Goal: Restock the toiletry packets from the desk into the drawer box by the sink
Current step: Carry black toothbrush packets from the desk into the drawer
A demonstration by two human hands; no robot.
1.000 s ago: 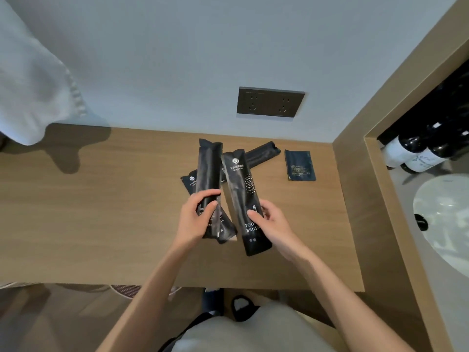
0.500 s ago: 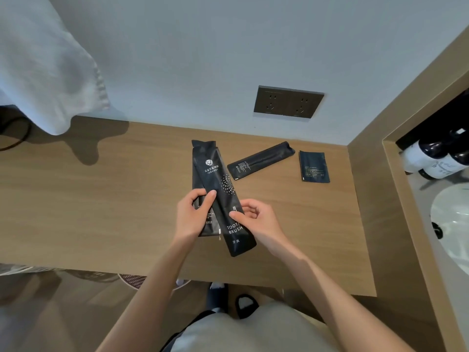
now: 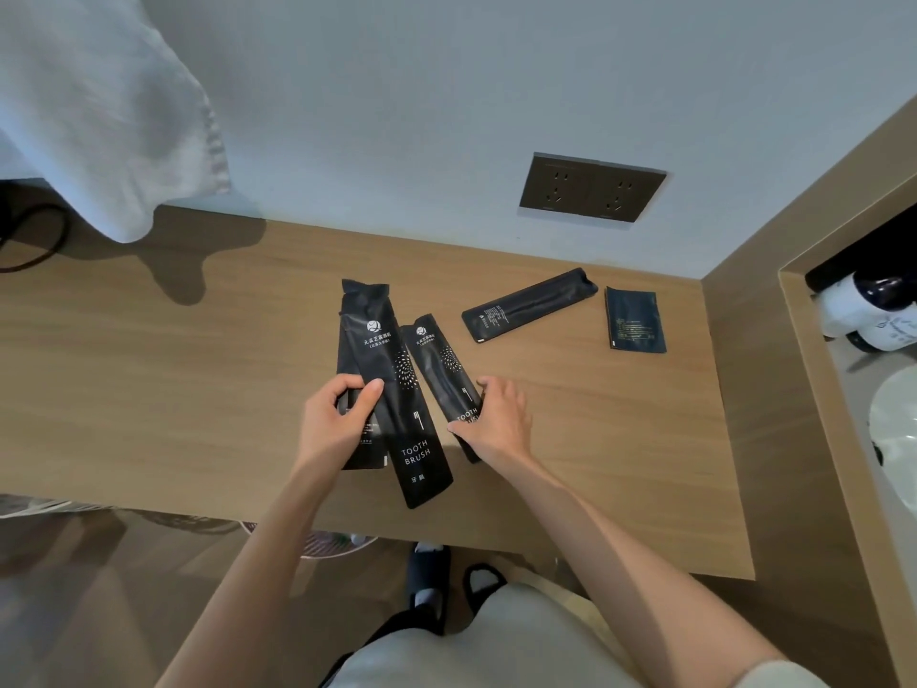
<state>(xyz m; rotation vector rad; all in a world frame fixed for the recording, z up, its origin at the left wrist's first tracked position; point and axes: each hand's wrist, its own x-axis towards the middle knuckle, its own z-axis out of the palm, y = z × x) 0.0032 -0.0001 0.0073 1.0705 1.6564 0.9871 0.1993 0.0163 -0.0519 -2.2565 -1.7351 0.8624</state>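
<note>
My left hand grips two long black foil toothbrush packets, stacked for carrying; my right hand pinches a third, shorter black packet off the wooden desk.

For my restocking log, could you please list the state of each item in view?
Left hand: gripping two long packets.
Right hand: closed on third toothbrush packet.
Slim packet: flat on desk, untouched.
Square sachet: flat, untouched.
</note>
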